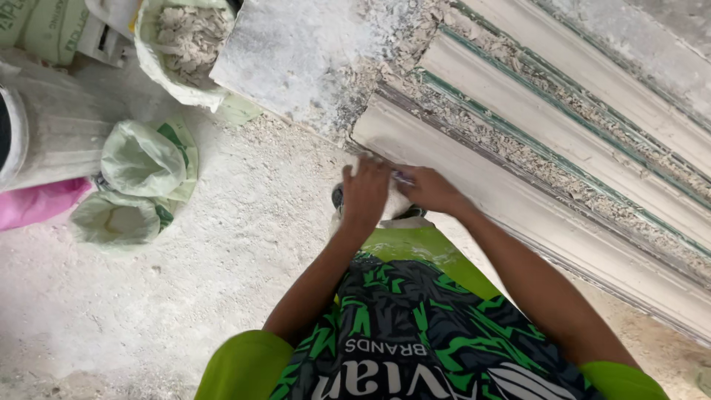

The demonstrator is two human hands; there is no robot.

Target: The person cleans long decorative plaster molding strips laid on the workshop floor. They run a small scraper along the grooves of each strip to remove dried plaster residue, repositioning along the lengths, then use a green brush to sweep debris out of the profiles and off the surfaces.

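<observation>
- Left hand (366, 194): back of hand faces the camera, fingers curled down at the near end of the nearest white plaster moulding (518, 215). What lies under the palm is hidden; cannot tell whether it grasps anything.
- Right hand (429, 189): just beside the left, resting on the same moulding end, fingers closed around a small thin object (402, 177). Only a short bluish tip shows between the two hands; its kind cannot be made out.
- Mouldings: three long white lengths counted, lying side by side and running from centre to the right edge, where all are cut off. Green-edged strips and plaster crumbs sit between them.
- Flat plaster-dusted slab (296, 59) at top centre, upper edge out of frame.
- Bags: two pale green bags (141, 159) knotted shut at left, contents hidden; one open white bag (178, 41) holding plaster scraps, partly cropped at top.
- One white bucket (52, 133) at the left edge, only partly visible; a pink item (33, 204) under it, mostly cut off.
- A shoe (338, 198) is mostly hidden beneath the left hand.
- Floor (185, 296): white dust and rubble throughout.
</observation>
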